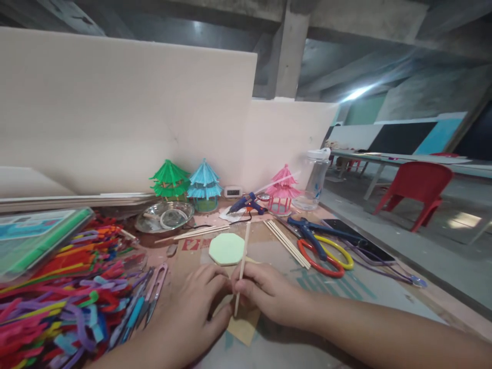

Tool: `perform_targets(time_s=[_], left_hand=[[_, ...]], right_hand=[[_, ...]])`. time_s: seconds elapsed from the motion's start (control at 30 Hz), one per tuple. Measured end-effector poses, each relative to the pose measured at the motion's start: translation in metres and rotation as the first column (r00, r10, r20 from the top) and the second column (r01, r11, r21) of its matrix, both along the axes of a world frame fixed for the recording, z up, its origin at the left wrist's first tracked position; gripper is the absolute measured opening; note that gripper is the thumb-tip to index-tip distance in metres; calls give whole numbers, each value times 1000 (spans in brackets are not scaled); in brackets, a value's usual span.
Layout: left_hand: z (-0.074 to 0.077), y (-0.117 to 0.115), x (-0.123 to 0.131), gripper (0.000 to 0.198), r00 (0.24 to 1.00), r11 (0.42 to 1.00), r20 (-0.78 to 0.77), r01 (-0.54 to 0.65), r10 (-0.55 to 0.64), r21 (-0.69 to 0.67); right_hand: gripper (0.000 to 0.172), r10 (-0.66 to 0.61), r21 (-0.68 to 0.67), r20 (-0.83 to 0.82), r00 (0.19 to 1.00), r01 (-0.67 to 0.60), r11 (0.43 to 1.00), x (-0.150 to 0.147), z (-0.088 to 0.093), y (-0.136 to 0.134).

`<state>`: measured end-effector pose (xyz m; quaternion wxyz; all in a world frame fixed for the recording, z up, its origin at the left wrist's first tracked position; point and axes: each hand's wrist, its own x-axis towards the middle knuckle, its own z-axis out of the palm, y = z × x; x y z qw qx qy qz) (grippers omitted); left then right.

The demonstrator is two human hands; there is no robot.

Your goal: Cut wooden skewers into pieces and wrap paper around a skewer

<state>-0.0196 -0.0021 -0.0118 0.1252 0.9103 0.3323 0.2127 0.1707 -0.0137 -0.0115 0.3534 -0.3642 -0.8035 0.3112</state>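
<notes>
My right hand (269,294) pinches a thin wooden stick (246,251) between thumb and fingers, with the stick standing steeply. Close against it on the left is my left hand (205,294), its fingers and thumb bent in toward the lower part of the stick. Whatever its fingertips hold is hidden there. Beneath both hands lies a yellowish-brown square sheet (246,328). A pale green octagonal piece (226,249) rests on the cardboard (277,251) just beyond my fingers. Several similar loose sticks (286,244) lie to the right of it.
Scissors (321,256), pliers (323,230) and a phone (357,241) lie at right. Behind are a glue gun (246,204), a metal dish (165,215), a bottle (313,179) and small green (170,179), blue (205,179) and pink (284,189) pavilions. Coloured pipe cleaners (65,307) heap up at left.
</notes>
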Motion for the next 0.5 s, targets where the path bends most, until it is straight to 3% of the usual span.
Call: perform_targets(time_s=[0.13, 0.27, 0.5], left_hand=[[1, 0, 1, 17, 999, 999, -46, -5, 3, -36], [1, 0, 1, 13, 999, 999, -53, -8, 6, -39], [0, 0, 2, 9, 999, 999, -37, 18, -19, -27]], right_hand=[[17, -32, -76, -132, 991, 22, 997, -3, 0, -1], [43, -108, -214, -354, 929, 32, 976, 1, 5, 0], [32, -40, -227, -510, 859, -90, 970, 11, 15, 1]])
